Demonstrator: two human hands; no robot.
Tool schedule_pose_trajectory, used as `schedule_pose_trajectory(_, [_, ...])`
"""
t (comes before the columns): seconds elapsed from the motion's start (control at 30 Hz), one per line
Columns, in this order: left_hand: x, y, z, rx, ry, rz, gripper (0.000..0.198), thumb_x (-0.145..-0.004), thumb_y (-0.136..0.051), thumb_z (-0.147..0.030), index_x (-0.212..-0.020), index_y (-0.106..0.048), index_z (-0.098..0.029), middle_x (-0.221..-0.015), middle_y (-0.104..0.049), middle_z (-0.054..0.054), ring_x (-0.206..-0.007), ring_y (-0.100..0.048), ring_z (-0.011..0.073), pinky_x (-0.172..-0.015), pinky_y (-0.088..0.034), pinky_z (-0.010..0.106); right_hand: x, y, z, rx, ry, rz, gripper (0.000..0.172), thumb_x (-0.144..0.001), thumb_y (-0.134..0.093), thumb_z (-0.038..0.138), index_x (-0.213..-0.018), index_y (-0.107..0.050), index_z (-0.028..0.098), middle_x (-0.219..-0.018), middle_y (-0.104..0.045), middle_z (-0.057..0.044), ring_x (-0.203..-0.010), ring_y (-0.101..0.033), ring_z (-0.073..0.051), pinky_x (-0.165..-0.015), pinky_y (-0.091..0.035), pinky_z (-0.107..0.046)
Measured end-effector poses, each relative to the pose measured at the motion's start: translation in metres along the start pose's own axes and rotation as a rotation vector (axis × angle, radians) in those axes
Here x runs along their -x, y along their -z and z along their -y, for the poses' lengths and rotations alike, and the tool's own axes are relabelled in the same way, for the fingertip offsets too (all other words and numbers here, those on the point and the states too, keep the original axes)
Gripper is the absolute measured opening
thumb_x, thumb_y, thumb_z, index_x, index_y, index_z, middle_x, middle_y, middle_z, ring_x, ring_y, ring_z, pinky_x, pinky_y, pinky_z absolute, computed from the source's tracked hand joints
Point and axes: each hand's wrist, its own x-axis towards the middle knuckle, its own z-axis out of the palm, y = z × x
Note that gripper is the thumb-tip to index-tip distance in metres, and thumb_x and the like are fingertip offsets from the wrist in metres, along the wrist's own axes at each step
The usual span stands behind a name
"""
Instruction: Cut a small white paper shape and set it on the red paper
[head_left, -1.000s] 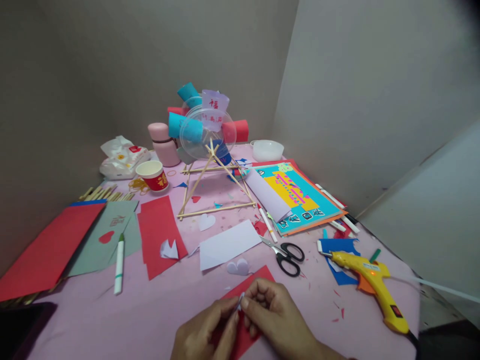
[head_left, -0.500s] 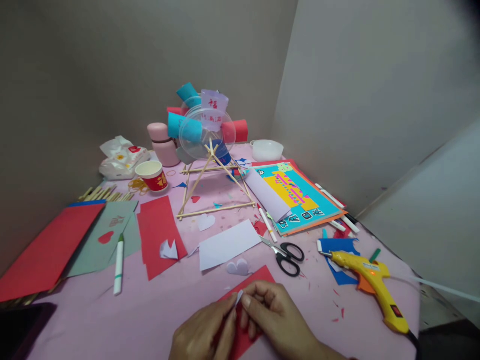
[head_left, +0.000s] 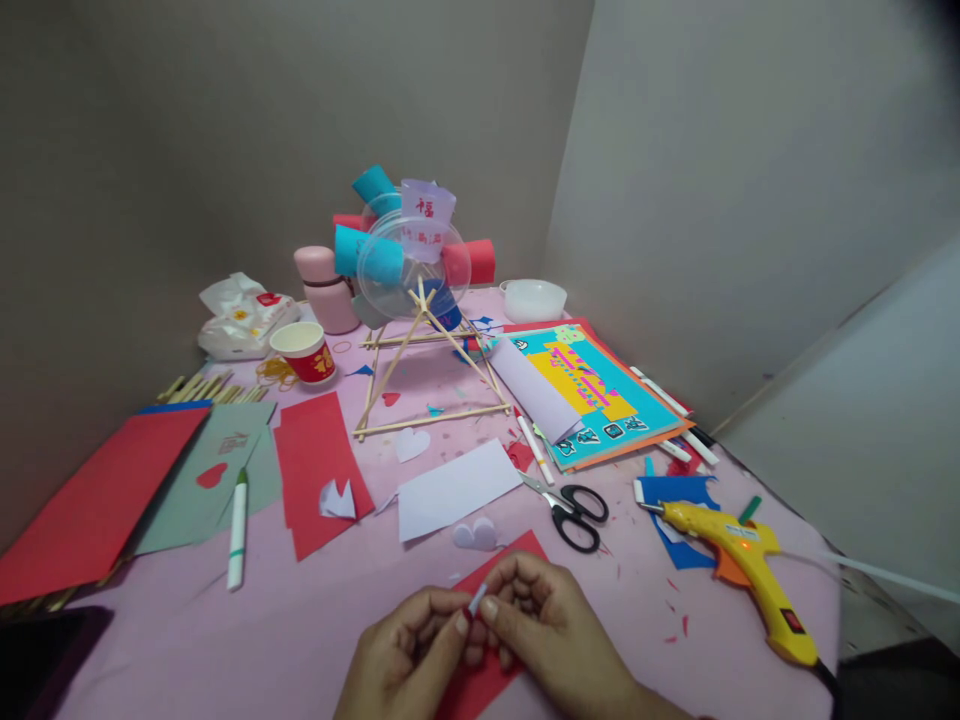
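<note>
- Nearest, the left hand [head_left: 409, 650] and right hand [head_left: 551, 620] meet at the fingertips; each grip is narrow, pinching the small pale paper piece [head_left: 478, 598] between them.
- That piece sits above a red sheet [head_left: 484, 688], which lies partly hidden under both hands.
- At the near left corner is a dark flat object [head_left: 52, 650], cut off by the frame.
- Just beyond the hands lies a pale double-heart cutout [head_left: 475, 535]; the yellow glue gun [head_left: 739, 545], its small orange light showing, rests well to the right on the pink tabletop [head_left: 165, 640].
- Black-handled scissors [head_left: 574, 515] lie beside a white paper rectangle [head_left: 459, 490].
- Left of these are a red paper strip [head_left: 319, 465] and a green-tipped marker [head_left: 237, 530].
- Farther back stands a stick frame [head_left: 390, 376] carrying a clear-disc wheel [head_left: 382, 275] with coloured paper cups.
- Around it are a red-and-white paper cup [head_left: 304, 355], a pink bottle [head_left: 328, 295] and a white bowl [head_left: 535, 302].
</note>
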Motion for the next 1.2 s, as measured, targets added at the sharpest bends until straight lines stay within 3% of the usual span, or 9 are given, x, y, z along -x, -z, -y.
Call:
schedule_pose_trajectory(0.13, [-0.002, 0.002, 0.000, 0.035, 0.073, 0.069, 0.017, -0.075, -0.067, -0.033, -0.069, -0.071, -0.018, -0.062, -0.070, 0.000, -0.067, -0.061, 0.0186, -0.067, -0.047, 0.025, 0.000, -0.001, 0.002, 0.035, -0.041, -0.019, 0.029, -0.067, -0.069, 0.040, -0.069, -0.055, 0.015, -0.051, -0.055, 0.003, -0.042, -0.046, -0.008, -0.044, -0.035, -0.020])
schedule_pose_trajectory(0.4, [-0.004, 0.002, 0.003, 0.115, 0.134, 0.027, 0.018, -0.069, -0.073, -0.034, -0.068, -0.073, -0.016, -0.054, -0.065, -0.003, -0.053, -0.051, 0.0121, -0.055, -0.040, 0.021, 0.001, 0.000, 0.003, 0.003, -0.053, 0.016, 0.049, -0.064, -0.067, 0.062, -0.071, -0.056, 0.014, -0.051, -0.055, 0.004, -0.041, -0.046, -0.007, -0.043, -0.037, -0.020])
schedule_pose_trajectory(0.53, [-0.006, 0.002, 0.003, 0.106, 0.138, 0.054, 0.022, -0.067, -0.074, -0.037, -0.064, -0.072, -0.015, -0.053, -0.065, -0.002, -0.054, -0.053, 0.0136, -0.057, -0.041, 0.023, 0.002, 0.000, 0.002, 0.032, -0.062, -0.014, 0.050, -0.060, -0.071, 0.061, -0.069, -0.056, 0.014, -0.051, -0.056, 0.003, -0.042, -0.047, -0.007, -0.044, -0.037, -0.020])
schedule_pose_trajectory(0.77, [-0.006, 0.003, 0.007, 0.074, 0.100, 0.070, 0.025, -0.070, -0.071, -0.039, -0.063, -0.070, -0.015, -0.057, -0.065, 0.000, -0.059, -0.055, 0.0161, -0.062, -0.043, 0.026, -0.001, 0.002, -0.001, -0.035, -0.045, 0.022, 0.047, -0.066, -0.068, 0.059, -0.068, -0.055, 0.015, -0.050, -0.057, 0.003, -0.040, -0.048, -0.007, -0.042, -0.036, -0.019])
schedule_pose_trajectory(0.87, [-0.004, 0.002, 0.009, 0.108, 0.111, 0.078, 0.026, -0.068, -0.072, -0.041, -0.061, -0.069, -0.015, -0.055, -0.064, 0.000, -0.057, -0.054, 0.0151, -0.060, -0.042, 0.025, -0.001, 0.002, -0.001, -0.034, -0.029, 0.029, 0.046, -0.070, -0.065, 0.060, -0.069, -0.054, 0.015, -0.050, -0.056, 0.004, -0.039, -0.047, -0.006, -0.042, -0.035, -0.018])
schedule_pose_trajectory(1.0, [-0.003, 0.000, 0.009, 0.126, 0.127, 0.076, 0.028, -0.066, -0.074, -0.043, -0.062, -0.070, -0.015, -0.054, -0.064, 0.000, -0.054, -0.052, 0.0138, -0.057, -0.041, 0.024, 0.000, 0.002, -0.001, -0.006, -0.049, 0.000, 0.050, -0.062, -0.071, 0.061, -0.069, -0.056, 0.014, -0.051, -0.057, 0.003, -0.041, -0.048, -0.007, -0.043, -0.037, -0.019])
schedule_pose_trajectory(1.2, [-0.007, -0.001, 0.010, 0.146, 0.114, 0.103, 0.031, -0.068, -0.072, -0.045, -0.060, -0.069, -0.015, -0.053, -0.063, -0.001, -0.053, -0.051, 0.0131, -0.056, -0.040, 0.024, -0.001, 0.003, -0.005, -0.048, -0.040, 0.030, 0.045, -0.067, -0.070, 0.056, -0.069, -0.056, 0.014, -0.050, -0.060, 0.002, -0.043, -0.054, -0.009, -0.043, -0.037, -0.018])
